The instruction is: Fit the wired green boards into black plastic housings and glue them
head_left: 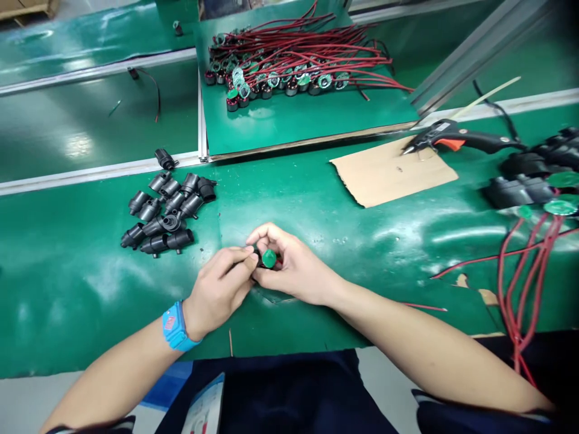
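Observation:
Close together over the front middle of the bench are my left hand (225, 277) and my right hand (292, 262). A small part with a round green circuit disc (269, 258) sits in the curled fingers of my right hand, with a bit of red showing beside it. My left thumb and fingers pinch a dark piece right against that part; its shape is mostly hidden by the fingertips. To the left lies a loose group of black plastic housings (174, 203), cylindrical with small side spouts.
On a raised green shelf (266, 132) lie many small motors with green discs and red wires (307, 51). A glue gun (452, 137) rests on cardboard (389, 175). At right are black housings (515, 190) and hanging red wires (520, 301).

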`<action>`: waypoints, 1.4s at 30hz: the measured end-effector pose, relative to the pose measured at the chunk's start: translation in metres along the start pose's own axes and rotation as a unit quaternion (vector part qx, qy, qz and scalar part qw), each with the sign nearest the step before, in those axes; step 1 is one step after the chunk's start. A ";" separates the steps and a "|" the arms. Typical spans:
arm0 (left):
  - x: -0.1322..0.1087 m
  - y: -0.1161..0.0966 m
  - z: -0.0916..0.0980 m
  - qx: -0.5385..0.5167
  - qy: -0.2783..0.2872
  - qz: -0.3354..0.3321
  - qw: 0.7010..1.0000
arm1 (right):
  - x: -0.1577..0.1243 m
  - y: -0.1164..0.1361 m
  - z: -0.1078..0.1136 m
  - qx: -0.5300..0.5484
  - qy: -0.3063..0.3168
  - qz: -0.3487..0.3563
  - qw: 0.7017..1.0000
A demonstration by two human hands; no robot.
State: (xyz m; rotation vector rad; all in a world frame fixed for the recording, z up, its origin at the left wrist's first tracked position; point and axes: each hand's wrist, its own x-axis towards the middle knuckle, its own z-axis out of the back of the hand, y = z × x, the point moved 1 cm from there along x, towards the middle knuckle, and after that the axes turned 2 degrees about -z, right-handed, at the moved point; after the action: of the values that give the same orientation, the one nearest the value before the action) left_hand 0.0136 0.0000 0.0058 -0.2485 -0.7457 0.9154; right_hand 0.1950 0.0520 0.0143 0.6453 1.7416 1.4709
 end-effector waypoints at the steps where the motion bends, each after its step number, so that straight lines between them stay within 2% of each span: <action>1: 0.000 -0.001 0.000 0.011 0.002 -0.010 1.000 | -0.001 0.001 0.001 -0.029 0.000 0.005 1.000; 4: -0.001 -0.002 -0.001 0.008 0.021 0.018 1.000 | -0.006 0.008 0.006 -0.111 0.005 0.022 0.994; 7: -0.005 0.000 -0.004 -0.039 0.017 0.054 0.998 | -0.021 0.015 0.005 -0.211 -0.011 0.057 0.976; 10: -0.006 0.004 0.003 -0.054 0.032 0.027 0.998 | -0.042 0.019 0.004 -0.325 -0.048 0.106 0.939; 12: -0.001 0.010 0.018 0.015 0.035 0.007 0.999 | -0.057 0.021 0.013 -0.391 -0.101 0.114 0.908; 13: 0.003 0.013 0.029 0.081 0.016 0.000 0.997 | -0.065 0.022 0.024 -0.416 -0.142 0.103 0.892; 14: 0.008 0.016 0.040 0.153 0.021 0.008 0.988 | -0.073 0.022 0.038 -0.438 -0.194 0.083 0.874; 16: 0.015 0.021 0.062 0.274 0.050 0.079 0.957 | -0.091 0.019 0.079 -0.474 -0.316 0.014 0.822; 18: 0.017 0.024 0.077 0.330 0.062 0.130 0.933 | -0.108 0.010 0.127 -0.507 -0.430 -0.075 0.743; 19: 0.016 0.025 0.081 0.331 0.070 0.143 0.930 | -0.114 0.004 0.151 -0.517 -0.474 -0.123 0.702; 22: 0.011 0.032 0.081 0.294 0.082 0.122 0.945 | -0.125 -0.014 0.209 -0.527 -0.530 -0.153 0.647; 25: 0.009 0.040 0.072 0.337 0.087 0.081 0.934 | -0.120 -0.018 0.235 -0.548 -0.542 -0.119 0.626; 27: 0.010 0.040 0.063 0.340 0.085 0.059 0.935 | -0.105 -0.009 0.237 -0.578 -0.520 -0.054 0.627; 29: 0.011 0.035 0.052 0.257 0.058 0.046 0.963 | -0.077 0.007 0.232 -0.614 -0.466 0.027 0.636; 31: 0.012 0.026 0.042 0.144 0.026 0.060 0.987 | -0.038 0.025 0.226 -0.642 -0.407 0.085 0.644; 34: 0.009 0.019 0.031 0.049 0.012 0.118 0.992 | 0.032 0.050 0.223 -0.654 -0.384 0.102 0.644; 37: 0.006 0.023 0.028 0.025 0.003 0.162 0.987 | 0.095 0.067 0.226 -0.658 -0.384 0.106 0.639; 39: 0.005 0.028 0.028 0.021 -0.004 0.174 0.984 | 0.125 0.073 0.229 -0.663 -0.380 0.109 0.636; 42: 0.006 0.033 0.027 0.020 -0.013 0.166 0.986 | 0.149 0.077 0.231 -0.667 -0.369 0.112 0.637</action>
State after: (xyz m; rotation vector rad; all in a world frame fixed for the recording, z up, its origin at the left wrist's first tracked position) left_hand -0.0230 0.0219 0.0115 -0.3322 -0.7200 1.2494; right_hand 0.2861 0.3213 0.0434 0.4608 -0.2717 1.7888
